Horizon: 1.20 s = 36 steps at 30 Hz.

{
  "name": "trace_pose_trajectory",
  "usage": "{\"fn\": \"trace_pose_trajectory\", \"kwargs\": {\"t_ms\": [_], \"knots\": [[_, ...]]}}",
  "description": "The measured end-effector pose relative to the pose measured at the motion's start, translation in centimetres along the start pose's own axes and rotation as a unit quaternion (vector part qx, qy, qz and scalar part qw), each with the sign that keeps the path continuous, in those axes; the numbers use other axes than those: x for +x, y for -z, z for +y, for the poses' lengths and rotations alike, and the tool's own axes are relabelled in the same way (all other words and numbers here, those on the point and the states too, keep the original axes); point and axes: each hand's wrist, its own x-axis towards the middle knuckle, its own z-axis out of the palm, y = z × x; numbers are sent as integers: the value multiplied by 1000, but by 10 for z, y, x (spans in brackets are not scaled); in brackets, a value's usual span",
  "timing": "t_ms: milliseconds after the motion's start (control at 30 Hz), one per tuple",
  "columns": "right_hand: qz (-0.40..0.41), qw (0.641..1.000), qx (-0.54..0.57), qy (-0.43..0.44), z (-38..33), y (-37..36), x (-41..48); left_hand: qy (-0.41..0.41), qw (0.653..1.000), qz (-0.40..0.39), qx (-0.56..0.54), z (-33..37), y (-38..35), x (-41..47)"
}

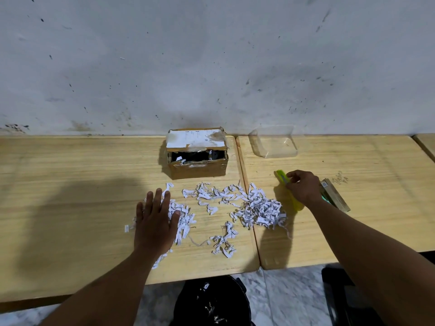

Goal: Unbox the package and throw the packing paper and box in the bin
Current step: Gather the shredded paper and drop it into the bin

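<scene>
Gathering stage: we have the left hand (156, 220) flat and open, fingers spread on the left clump of shredded packing paper (259, 209) strewn across the near-middle of the desk (70, 184). Right hand (303, 190) is pinching a yellow-green box cutter (283, 181) at the right; fingers closed on it, whether lifting or setting down we cannot tell. Cardboard box (197, 156) sits far-middle by the wall, top flap up, dark contents and some shreds inside. Clear plastic container (274, 143) to its right. Black bin (211, 302) on the floor below the near desk edge, a few shreds in it. Next, in our judgement: free the cutter, sweep the shreds together, drop them in the bin, then empty the box.
</scene>
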Motion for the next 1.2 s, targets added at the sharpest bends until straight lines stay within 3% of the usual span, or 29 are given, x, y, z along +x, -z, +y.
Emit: {"fn": "trace_pose_trajectory", "kwargs": {"t_ms": [133,233,367,500,633,800,900,1000,1067,1133,1200], "knots": [[-2,994,-105,-6,2,-1,-2,2,1000,-1,-1,-1,-1,1],[11,987,-148,54,-1,-6,-13,-1,1000,-2,-21,-3,0,2],[-12,980,-39,194,-5,-18,-39,-4,997,14,-82,-4,2,4],[-104,978,55,171,-6,-42,-63,5,988,39,-149,8,3,8],[-102,979,64,165,-16,-74,-83,8,970,71,-234,37,1,8],[-134,960,125,210,-51,-85,-105,-7,954,35,-299,73,7,11],[-122,959,184,179,-60,-74,-96,-39,941,73,-329,67,23,17],[-93,968,168,160,-64,-66,-77,-61,939,153,-302,37,33,27],[-124,970,128,166,-66,-69,-63,-24,952,165,-258,17,34,32],[-167,965,68,188,-68,-77,-54,32,970,104,-215,3,28,32],[-197,952,5,234,-70,-86,-51,-2,983,43,-177,-4,20,34]]}}
